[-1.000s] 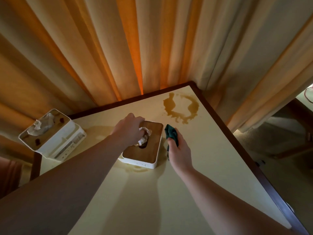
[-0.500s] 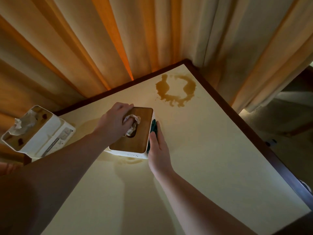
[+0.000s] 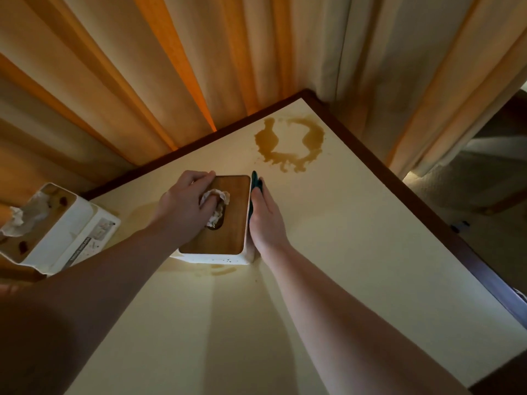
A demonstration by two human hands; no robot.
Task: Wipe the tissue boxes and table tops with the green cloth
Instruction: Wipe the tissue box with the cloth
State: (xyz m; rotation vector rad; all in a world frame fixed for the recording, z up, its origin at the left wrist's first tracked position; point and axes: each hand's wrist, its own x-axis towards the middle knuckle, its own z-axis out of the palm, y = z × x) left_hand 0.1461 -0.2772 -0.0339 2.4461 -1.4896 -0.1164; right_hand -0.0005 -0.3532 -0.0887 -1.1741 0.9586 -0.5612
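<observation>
Head view. Left hand (image 3: 185, 206) laid over the wood-topped white tissue box (image 3: 221, 223), fingers curled down across the lid and its oval slot, thumb side hidden; likely pinning the box so that a sideways rub cannot slide it. Crumpled white tissue (image 3: 218, 199) poking up out of that slot, just under the left fingertips, so the box plainly still stocked.

Right hand (image 3: 266, 220) held flat and upright, fingers straight, pressing the dark green cloth (image 3: 253, 192) against the box's side wall; cloth sandwiched between palm and wall, only its edge peeping out beyond the fingertips. Judged the side-wiping step of this box.

Beyond the right fingertips, a brown ring-shaped spill (image 3: 291, 146) on the cream bench (image 3: 356, 252), not yet wiped. Just under the right wrist, at the box's near wall, a smaller brown smear and specks.

Well out past the left forearm, a second white tissue box (image 3: 61, 226), tilted, at the bench's edge: tissue protruding from its top, dark blots on the lid. Both probably waiting their turn. Pleated beige curtains (image 3: 199, 58) behind all.
</observation>
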